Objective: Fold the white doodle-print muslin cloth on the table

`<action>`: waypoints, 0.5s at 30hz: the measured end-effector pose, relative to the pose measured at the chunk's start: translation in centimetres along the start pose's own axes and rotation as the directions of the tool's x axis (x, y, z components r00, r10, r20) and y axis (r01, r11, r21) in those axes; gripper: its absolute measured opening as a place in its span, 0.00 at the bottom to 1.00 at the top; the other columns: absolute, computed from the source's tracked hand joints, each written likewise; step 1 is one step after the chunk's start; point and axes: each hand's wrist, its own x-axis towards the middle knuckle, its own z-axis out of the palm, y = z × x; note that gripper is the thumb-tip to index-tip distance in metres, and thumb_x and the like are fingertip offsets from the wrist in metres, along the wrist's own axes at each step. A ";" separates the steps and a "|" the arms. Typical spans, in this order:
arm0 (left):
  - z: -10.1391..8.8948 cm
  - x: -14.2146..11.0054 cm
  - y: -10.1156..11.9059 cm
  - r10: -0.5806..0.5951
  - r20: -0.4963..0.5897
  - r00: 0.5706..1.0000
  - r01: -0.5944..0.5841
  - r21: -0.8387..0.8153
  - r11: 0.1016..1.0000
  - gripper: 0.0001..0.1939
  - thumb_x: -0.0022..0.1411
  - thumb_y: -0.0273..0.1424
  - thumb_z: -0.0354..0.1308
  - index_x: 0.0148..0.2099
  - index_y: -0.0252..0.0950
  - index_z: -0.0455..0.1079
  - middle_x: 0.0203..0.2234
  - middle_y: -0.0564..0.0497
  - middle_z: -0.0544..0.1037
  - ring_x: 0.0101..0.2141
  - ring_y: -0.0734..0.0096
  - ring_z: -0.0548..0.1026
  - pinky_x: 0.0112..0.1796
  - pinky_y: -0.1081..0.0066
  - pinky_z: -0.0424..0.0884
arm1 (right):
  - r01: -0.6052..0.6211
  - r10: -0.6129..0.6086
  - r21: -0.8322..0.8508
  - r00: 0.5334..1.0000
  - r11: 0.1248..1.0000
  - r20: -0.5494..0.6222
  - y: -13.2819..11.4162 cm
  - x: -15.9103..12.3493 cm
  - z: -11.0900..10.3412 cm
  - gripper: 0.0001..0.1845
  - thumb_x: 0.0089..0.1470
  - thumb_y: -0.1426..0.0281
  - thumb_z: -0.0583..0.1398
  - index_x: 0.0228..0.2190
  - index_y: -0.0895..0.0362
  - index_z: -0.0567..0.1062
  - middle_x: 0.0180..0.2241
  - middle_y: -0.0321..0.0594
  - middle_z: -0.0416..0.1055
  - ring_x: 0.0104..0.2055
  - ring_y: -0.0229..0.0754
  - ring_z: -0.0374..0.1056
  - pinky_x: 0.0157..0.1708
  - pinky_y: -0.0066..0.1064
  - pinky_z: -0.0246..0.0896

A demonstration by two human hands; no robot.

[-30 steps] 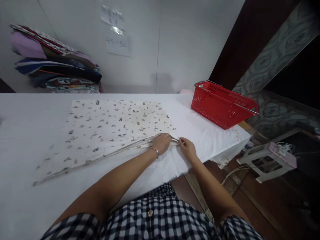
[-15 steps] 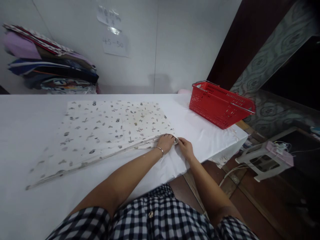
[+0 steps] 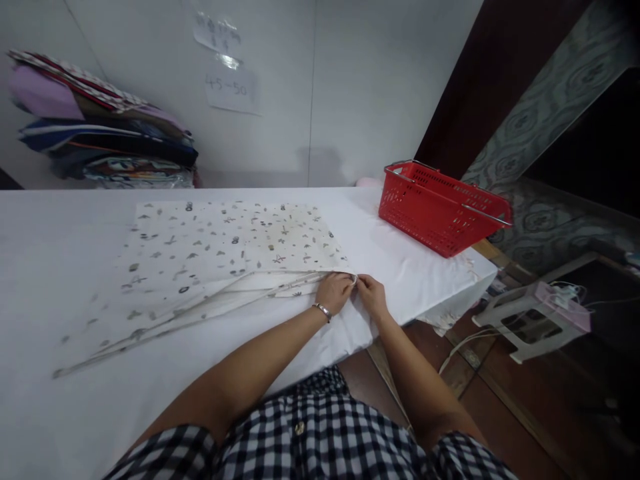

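Observation:
A white fabric piece [image 3: 215,243] printed with small grey and brown motifs lies spread on the white-covered table [image 3: 30,280]. Its near edge is raised into a fold with a gap between the layers. At the fabric's near right corner, my left hand [image 3: 334,292], with a bracelet at the wrist, has its fingers closed on the edge, the fingertips partly tucked under it. Right beside it, my right hand [image 3: 371,295] pinches the same corner between thumb and fingers. The far left tip of the fabric rests flat on the table.
A red plastic basket [image 3: 440,210] with metal handles stands at the table's right end. Folded cloths [image 3: 110,133] are stacked at the back left against the wall. A paper sign [image 3: 231,90] hangs on the wall. A pale plastic stool [image 3: 533,320] stands on the floor to the right.
The fabric's near edge has lifted and opened, showing a wider gap between layers. My left hand has shifted slightly down and right; my right hand stays at the corner.

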 end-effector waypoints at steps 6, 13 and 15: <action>-0.2 -0.4 0.4 0.021 0.015 1.000 -0.022 0.082 0.996 0.12 0.65 0.29 0.47 0.39 0.38 0.72 0.41 0.51 0.76 0.42 0.66 0.69 0.45 0.63 0.64 | 0.011 -0.013 0.063 1.000 0.998 0.027 -0.1 0.0 0.1 0.16 0.52 0.59 0.55 0.34 0.55 0.78 0.31 0.38 0.77 0.35 0.42 0.71 0.41 0.35 0.66; -0.2 -1.2 1.2 0.043 0.074 0.996 -0.057 0.193 0.980 0.13 0.63 0.26 0.47 0.47 0.33 0.69 0.47 0.43 0.72 0.46 0.59 0.67 0.45 0.56 0.64 | 0.018 -0.022 0.065 0.998 0.998 0.059 -0.9 -0.4 -0.1 0.21 0.53 0.54 0.55 0.35 0.56 0.78 0.31 0.39 0.77 0.35 0.43 0.71 0.38 0.33 0.66; 0.1 -1.4 1.3 0.038 0.073 0.997 -0.051 0.173 0.984 0.14 0.62 0.25 0.47 0.49 0.32 0.67 0.49 0.42 0.71 0.47 0.58 0.68 0.46 0.56 0.65 | -0.006 -0.001 0.099 0.998 0.995 0.069 -1.0 -0.4 -0.2 0.21 0.52 0.54 0.56 0.36 0.57 0.78 0.30 0.39 0.77 0.34 0.43 0.71 0.36 0.32 0.67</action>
